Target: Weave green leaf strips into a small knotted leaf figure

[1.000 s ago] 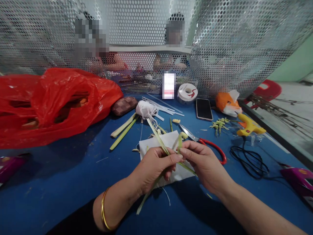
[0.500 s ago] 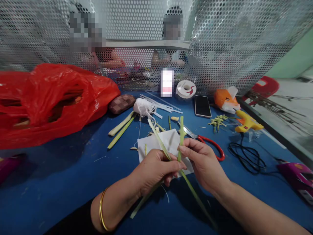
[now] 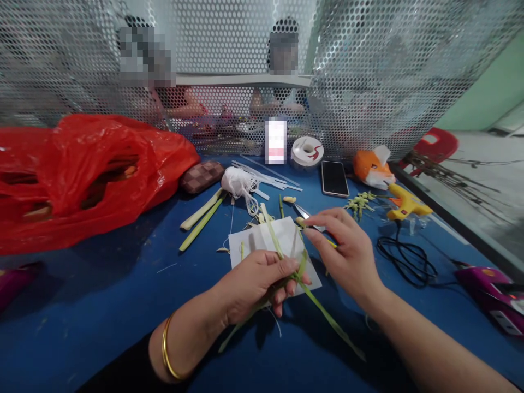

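Note:
My left hand [image 3: 266, 278] pinches several narrow green leaf strips [image 3: 323, 314] where they cross, between thumb and fingers. One pale strip [image 3: 271, 232] sticks up and away from that hand, while others hang toward me. My right hand [image 3: 344, 245] is just to the right, thumb and forefinger closed at the upper end of a short upright strip [image 3: 303, 262]. Below the hands lies a white sheet of paper [image 3: 241, 254]. Scissors [image 3: 303, 213] show only their blades; my right hand covers the rest.
Left are a red plastic bag [image 3: 164, 158], a checkered pouch [image 3: 202, 176] and green stalks [image 3: 200, 226]. White string [image 3: 237, 181], a ribbon roll [image 3: 307, 152] and a dark phone [image 3: 334, 177] lie behind. A yellow glue gun [image 3: 409, 202] with its cord is right. People sit beyond the perforated screen.
My right hand has shifted slightly up and its fingers have moved to the top of the short strip. My left hand keeps its hold. The red scissor handles are now covered.

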`<state>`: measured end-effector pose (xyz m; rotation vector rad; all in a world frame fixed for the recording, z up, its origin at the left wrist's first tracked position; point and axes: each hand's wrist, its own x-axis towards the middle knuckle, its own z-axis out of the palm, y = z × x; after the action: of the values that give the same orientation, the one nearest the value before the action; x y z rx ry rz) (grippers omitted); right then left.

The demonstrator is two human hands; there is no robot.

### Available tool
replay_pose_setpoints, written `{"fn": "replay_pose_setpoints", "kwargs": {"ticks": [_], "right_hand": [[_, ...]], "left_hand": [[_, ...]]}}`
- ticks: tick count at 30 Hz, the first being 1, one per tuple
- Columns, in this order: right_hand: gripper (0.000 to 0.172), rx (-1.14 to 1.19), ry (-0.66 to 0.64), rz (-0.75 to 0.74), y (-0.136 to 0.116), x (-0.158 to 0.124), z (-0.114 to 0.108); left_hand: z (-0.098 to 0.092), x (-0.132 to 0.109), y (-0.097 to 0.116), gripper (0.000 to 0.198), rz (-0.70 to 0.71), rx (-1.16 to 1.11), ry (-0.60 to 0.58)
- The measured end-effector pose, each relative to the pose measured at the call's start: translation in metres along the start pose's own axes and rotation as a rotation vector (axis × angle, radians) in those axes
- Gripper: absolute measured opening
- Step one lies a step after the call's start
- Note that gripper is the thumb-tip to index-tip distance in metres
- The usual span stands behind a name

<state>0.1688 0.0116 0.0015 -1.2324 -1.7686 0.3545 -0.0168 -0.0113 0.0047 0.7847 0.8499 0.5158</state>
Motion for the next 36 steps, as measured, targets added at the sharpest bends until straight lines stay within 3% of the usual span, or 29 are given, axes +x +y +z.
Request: {"fn": "replay_pose_setpoints", "kwargs": {"ticks": [3,5,7,10,19,36], "right_hand": [[0.021,0.17,-0.323,0.016,-0.004,-0.001,0.001],[0.028,0.424,-0.546,0.246,-0.007,-0.003,0.005],[0.03,0.665,-0.652,0.53,-0.011,-0.007,0.009],[0.031,0.826,-0.606,0.718,-0.014,-0.011,0.013],[0.017,0.653,-0.379,0.542,-0.017,-0.014,0.017],[0.014,0.586,-0.333,0.541,-0.019,-0.015,0.021]], "left_hand": [[0.003,0.0,-0.003,0.032,-0.04,0.096,-0.018],[0.005,0.0,-0.005,0.029,-0.063,0.139,-0.034],[0.006,0.0,-0.006,0.026,-0.076,0.161,-0.046],[0.006,0.002,-0.008,0.026,-0.085,0.162,-0.051],[0.007,0.002,-0.011,0.031,-0.09,0.141,-0.107],[0.01,0.001,-0.011,0.032,-0.122,0.091,-0.191]]}}
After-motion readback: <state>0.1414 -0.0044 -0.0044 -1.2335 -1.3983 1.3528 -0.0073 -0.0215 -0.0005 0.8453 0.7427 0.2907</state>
